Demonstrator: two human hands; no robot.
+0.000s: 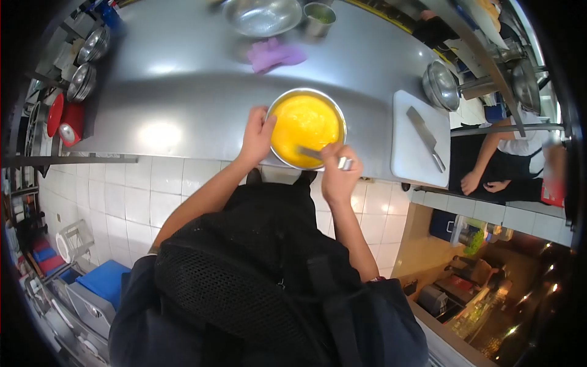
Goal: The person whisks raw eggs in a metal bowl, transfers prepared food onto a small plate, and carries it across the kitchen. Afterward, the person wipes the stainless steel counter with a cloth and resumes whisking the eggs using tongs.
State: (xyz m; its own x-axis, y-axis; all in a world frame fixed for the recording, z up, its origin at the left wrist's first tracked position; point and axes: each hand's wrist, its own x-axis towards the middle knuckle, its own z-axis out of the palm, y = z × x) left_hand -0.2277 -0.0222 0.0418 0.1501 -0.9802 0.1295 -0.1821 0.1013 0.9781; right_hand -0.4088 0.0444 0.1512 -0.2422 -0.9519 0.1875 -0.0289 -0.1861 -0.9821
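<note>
I have the left hand (258,136) with its fingers clasped on the rim of the metal bowl (307,90), which is at the near edge of the desk (202,110). The right hand (340,174) grasps a metal utensil (310,153), its front end in the yellow mixture (304,122) inside. I see a crumpled purple cloth (275,55) beyond the bowl; to the right, a knife (422,130) lies on a white cutting board (408,156).
</note>
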